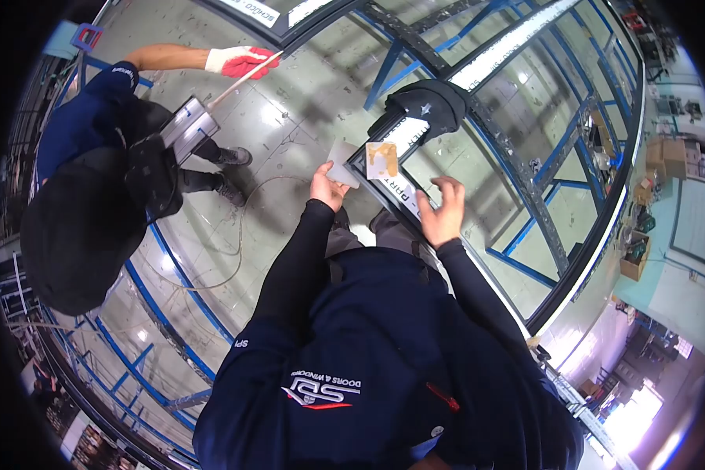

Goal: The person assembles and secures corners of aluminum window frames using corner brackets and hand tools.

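My left hand (328, 186) is closed on a thin pale flat plate (342, 163), left of the corner of a dark frame (399, 205). On that corner lies a whitish square piece (382, 160) with yellow-brown smears. My right hand (443, 210) is at the frame's right side, fingers apart and bent, with nothing visible in it. White printed film (406, 193) covers part of the frame between my hands. A black cap (425, 108) is just beyond the corner, over another filmed bar.
Blue metal stands (517, 236) support the frames on the right. At the left a co-worker (78, 211) in a dark cap holds a grey tool with a long nozzle (243, 81) near another frame (288, 35). A thin hose (240, 235) lies on the floor.
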Available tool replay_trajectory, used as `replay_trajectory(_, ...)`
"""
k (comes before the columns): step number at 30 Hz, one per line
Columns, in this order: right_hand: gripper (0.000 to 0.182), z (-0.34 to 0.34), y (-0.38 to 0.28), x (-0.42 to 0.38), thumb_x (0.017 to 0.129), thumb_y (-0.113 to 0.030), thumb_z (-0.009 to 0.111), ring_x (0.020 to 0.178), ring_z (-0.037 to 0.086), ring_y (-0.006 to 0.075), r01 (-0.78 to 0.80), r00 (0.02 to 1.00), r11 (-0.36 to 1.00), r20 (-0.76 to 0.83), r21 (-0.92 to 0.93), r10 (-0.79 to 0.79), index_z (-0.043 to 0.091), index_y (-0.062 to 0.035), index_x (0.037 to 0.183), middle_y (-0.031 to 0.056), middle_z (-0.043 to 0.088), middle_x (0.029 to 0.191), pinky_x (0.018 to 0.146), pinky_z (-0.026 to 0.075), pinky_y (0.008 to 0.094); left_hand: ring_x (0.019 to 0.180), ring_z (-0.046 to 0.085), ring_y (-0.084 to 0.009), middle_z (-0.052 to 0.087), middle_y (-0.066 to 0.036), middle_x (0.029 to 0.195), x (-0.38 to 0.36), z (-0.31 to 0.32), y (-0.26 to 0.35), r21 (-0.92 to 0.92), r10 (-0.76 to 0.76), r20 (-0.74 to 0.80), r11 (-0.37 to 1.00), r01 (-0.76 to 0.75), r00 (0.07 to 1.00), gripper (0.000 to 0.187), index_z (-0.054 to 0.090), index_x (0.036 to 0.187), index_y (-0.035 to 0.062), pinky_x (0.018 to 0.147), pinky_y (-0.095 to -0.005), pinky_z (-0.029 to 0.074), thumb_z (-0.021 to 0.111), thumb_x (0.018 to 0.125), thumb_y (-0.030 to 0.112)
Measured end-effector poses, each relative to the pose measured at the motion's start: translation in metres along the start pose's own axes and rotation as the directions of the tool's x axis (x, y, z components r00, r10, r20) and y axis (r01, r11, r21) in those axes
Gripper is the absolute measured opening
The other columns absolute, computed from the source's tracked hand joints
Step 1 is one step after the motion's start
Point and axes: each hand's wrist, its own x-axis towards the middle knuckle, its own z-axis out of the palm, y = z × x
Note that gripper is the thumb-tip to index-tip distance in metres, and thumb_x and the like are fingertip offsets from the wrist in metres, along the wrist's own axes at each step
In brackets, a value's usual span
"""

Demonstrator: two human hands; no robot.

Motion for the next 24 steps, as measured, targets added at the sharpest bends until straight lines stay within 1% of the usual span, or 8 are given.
replay_trajectory(6, 0.032, -0.074, 0.083, -0.011, 0.081, -0.016, 0.075, 0.096, 0.059, 0.0271, -0.342, 0.933, 0.936, -0.149, -0.085, 0.327, 0.062, -0.0050, 0.108, 0.0127, 0.057, 0.108, 0.082, 0.050, 0.0379, 0.118, 0.054, -0.0272, 0.058, -0.011, 0.129, -0.009, 0.020, -0.008, 0.006, -0.093, 0.241, 0.995, 0.095, 0.966, 0.049, 0.048, 0.126, 0.0038, 0.108, -0.0448, 0.033, 0.053, 0.092, 0.038)
replay_trajectory(9, 0.033, -0.116, 0.119, -0.008, 0.081, -0.017, 0.075, 0.094, 0.059, 0.0252, -0.446, 0.877, 0.894, -0.221, -0.049, 0.426, 0.063, -0.0053, 0.110, 0.0121, 0.056, 0.107, 0.079, 0.050, 0.0377, 0.129, 0.050, -0.0326, 0.047, -0.013, 0.145, -0.046, 0.060, -0.001, 0.170, 0.047, -0.088, 0.985, -0.031, 0.995, 0.063, 0.037, 0.144, 0.0095, 0.111, -0.0466, 0.035, 0.050, 0.095, 0.046)
replay_trajectory(13, 0.035, -0.184, 0.183, 0.020, 0.080, -0.018, 0.074, 0.096, 0.059, 0.0284, -0.434, 0.864, 0.891, -0.342, -0.134, 0.369, 0.062, -0.0048, 0.111, 0.0135, 0.056, 0.107, 0.081, 0.050, 0.0401, 0.135, 0.046, -0.0318, 0.048, -0.019, 0.143, -0.031, 0.040, 0.009, 0.246, -0.134, 0.330, 0.968, 0.052, 0.934, 0.057, 0.040, 0.142, -0.0010, 0.115, -0.0501, 0.032, 0.035, 0.103, 0.040)
replay_trajectory(14, 0.035, -0.211, 0.197, 0.038, 0.081, -0.019, 0.073, 0.096, 0.059, 0.0299, -0.450, 0.850, 0.880, -0.377, -0.154, 0.369, 0.062, -0.0052, 0.110, 0.0142, 0.056, 0.107, 0.082, 0.049, 0.0406, 0.130, 0.050, -0.0311, 0.052, -0.018, 0.139, -0.027, 0.036, 0.010, 0.301, -0.125, 0.329, 0.953, 0.021, 0.936, 0.053, 0.043, 0.141, 0.0003, 0.113, -0.0486, 0.037, 0.031, 0.105, 0.037)
replay_trajectory(15, 0.035, -0.236, 0.214, 0.058, 0.081, -0.020, 0.072, 0.097, 0.059, 0.0315, -0.461, 0.839, 0.872, -0.402, -0.165, 0.367, 0.062, -0.0055, 0.110, 0.0148, 0.056, 0.106, 0.084, 0.049, 0.0411, 0.125, 0.055, -0.0301, 0.054, -0.015, 0.138, -0.021, 0.035, 0.010, 0.336, -0.093, 0.293, 0.942, -0.011, 0.952, 0.052, 0.046, 0.139, 0.0022, 0.108, -0.0469, 0.043, 0.037, 0.103, 0.039)
replay_trajectory(16, 0.035, -0.261, 0.237, 0.077, 0.081, -0.022, 0.071, 0.097, 0.059, 0.0323, -0.476, 0.826, 0.855, -0.437, -0.206, 0.354, 0.062, -0.0061, 0.110, 0.0152, 0.057, 0.106, 0.084, 0.049, 0.0414, 0.120, 0.058, -0.0280, 0.057, -0.012, 0.135, -0.033, 0.053, 0.007, 0.301, -0.072, 0.043, 0.952, 0.056, 0.996, 0.052, 0.050, 0.137, 0.0050, 0.103, -0.0453, 0.046, 0.045, 0.100, 0.041)
replay_trajectory(21, 0.040, -0.332, 0.413, 0.177, 0.079, -0.029, 0.071, 0.105, 0.060, 0.0348, -0.545, 0.773, 0.790, -0.533, -0.279, 0.345, 0.060, -0.0083, 0.112, 0.0150, 0.064, 0.107, 0.090, 0.049, 0.0445, 0.119, 0.059, -0.0257, 0.059, -0.007, 0.134, -0.014, 0.020, 0.010, 0.387, 0.077, 0.082, 0.916, -0.103, 0.994, 0.049, 0.052, 0.138, 0.0120, 0.099, -0.0443, 0.048, 0.050, 0.098, 0.041)
replay_trajectory(24, 0.046, -0.339, 0.497, 0.238, 0.080, -0.030, 0.070, 0.110, 0.060, 0.0357, -0.631, 0.768, 0.691, -0.414, -0.353, 0.489, 0.058, -0.0091, 0.119, 0.0160, 0.065, 0.113, 0.094, 0.049, 0.0449, 0.118, 0.060, -0.0248, 0.059, -0.007, 0.135, -0.018, 0.001, 0.021, 0.365, 0.152, -0.023, 0.921, -0.133, 0.988, 0.049, 0.052, 0.138, 0.0123, 0.097, -0.0449, 0.050, 0.047, 0.099, 0.042)
